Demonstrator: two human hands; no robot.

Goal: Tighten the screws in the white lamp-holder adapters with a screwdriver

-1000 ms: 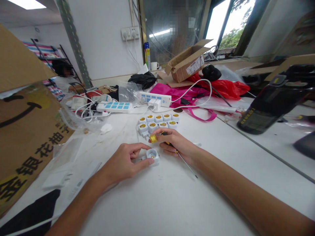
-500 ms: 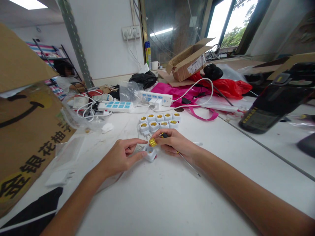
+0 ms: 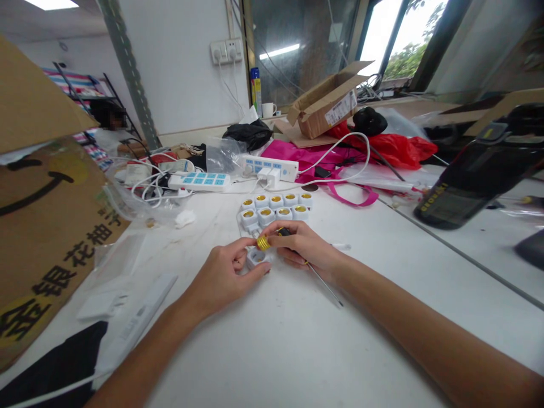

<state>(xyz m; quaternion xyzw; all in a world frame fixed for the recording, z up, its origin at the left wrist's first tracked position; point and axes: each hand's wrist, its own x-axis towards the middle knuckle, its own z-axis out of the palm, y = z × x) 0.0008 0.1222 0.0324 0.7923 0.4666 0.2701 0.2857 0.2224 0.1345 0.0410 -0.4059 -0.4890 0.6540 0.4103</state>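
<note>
My right hand [image 3: 300,245] pinches a gold threaded metal sleeve [image 3: 263,243] between thumb and forefinger. Tucked in the same hand is a screwdriver [image 3: 325,283], its black and yellow handle partly hidden by the fingers and its shaft pointing down toward me. Just below the sleeve, a white lamp socket housing [image 3: 256,259] sits on the table, open side up. My left hand [image 3: 229,269] closes around it, thumb at the near side, forefinger at the far side by the sleeve. Behind, two rows of white plug-in lamp sockets [image 3: 266,215] show gold threads inside.
Power strips [image 3: 199,181] and tangled cables lie beyond the sockets, with a pink bag [image 3: 293,156] behind. A large cardboard box [image 3: 55,238] stands left; a black bottle [image 3: 471,175] stands right. Another person [image 3: 113,127] is in the left background.
My left hand has moved right, its thumb now across the near side of the housing. The housing has shifted slightly away and left. My right hand still holds the sleeve and screwdriver.
</note>
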